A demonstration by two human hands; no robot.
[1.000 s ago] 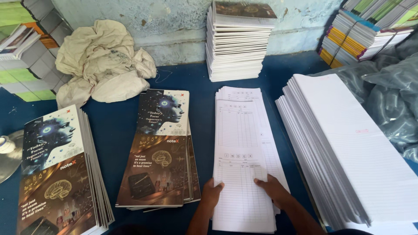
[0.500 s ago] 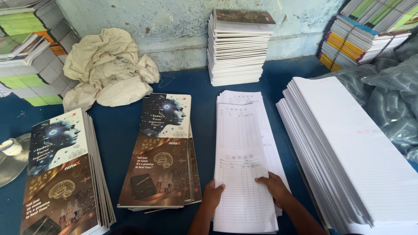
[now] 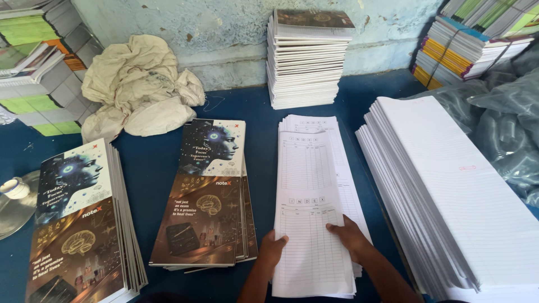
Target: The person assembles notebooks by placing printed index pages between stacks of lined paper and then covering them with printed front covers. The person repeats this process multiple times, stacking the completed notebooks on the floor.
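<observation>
Hands flat: my left hand (image 3: 273, 245) steadies the index sheets (image 3: 311, 196) at seven o'clock; right hand (image 3: 349, 235) presses open-palmed, gripping nothing.

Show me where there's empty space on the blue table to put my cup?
Bare table lies between the two cover stacks, and at the back between the cloth and the book pile. It is crowded around the form sheets under both hands, beside the lined paper.
</observation>
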